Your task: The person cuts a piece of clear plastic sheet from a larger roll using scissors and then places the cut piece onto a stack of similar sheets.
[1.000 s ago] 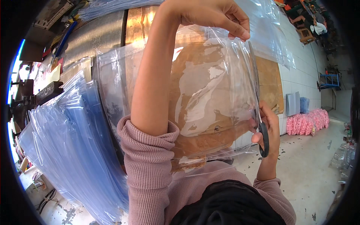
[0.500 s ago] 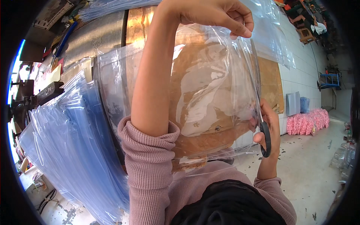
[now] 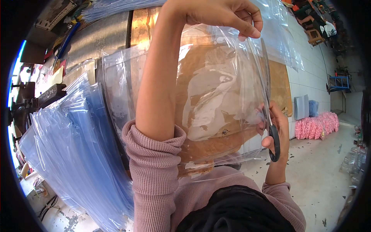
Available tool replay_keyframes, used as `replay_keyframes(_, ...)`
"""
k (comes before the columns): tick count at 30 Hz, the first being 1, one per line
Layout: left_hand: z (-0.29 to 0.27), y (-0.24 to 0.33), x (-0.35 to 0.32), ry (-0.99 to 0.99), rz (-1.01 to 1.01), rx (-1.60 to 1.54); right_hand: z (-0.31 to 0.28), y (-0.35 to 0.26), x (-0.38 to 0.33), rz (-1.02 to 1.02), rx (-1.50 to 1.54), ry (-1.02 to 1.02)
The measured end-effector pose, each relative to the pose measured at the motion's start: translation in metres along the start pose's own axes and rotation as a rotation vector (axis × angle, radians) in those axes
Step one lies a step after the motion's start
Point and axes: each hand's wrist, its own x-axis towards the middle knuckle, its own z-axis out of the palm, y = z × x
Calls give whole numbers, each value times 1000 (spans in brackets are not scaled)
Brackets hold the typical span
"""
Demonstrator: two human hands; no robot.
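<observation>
Scissors (image 3: 271, 127) sit in my right hand (image 3: 276, 127), cutting the plastic sheet (image 3: 216, 100); left-hand fingers (image 3: 247, 29) pinch its top edge beside stacked sheets (image 3: 73, 154).

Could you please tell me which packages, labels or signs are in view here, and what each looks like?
Clear plastic bag: centre, held up by the left hand, scissors in the right hand.
Stack of bluish clear bags: left.
Pink packages: far right, floor.
Pale rectangular sign: upper left, tilted.

Clear plastic sheet (image 3: 216, 89); black-handled scissors (image 3: 273, 143); bluish sheet stack (image 3: 77, 154) (translucent); pink bundles (image 3: 317, 125).
</observation>
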Motion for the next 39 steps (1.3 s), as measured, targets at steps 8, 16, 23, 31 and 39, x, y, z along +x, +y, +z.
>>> replay_keyframes(8, 1, 1, -1, 19, 15, -19, -5, 6, -2, 10, -41, 11)
replay_keyframes(16, 3, 13, 0, 25, -52, 53, 6, -1, 0, -50, 40, 47)
replay_keyframes(23, 3, 8, -1, 32, -15, 55, -2, 5, 0, 31, 15, 18)
replay_keyframes(31, 0, 11, -8, 214, -102, 134, -4, 11, -4, 63, 65, 19)
replay_keyframes(39, -10, 2, -15, 121, 184, 126, 2, 6, 0, 69, 163, 4)
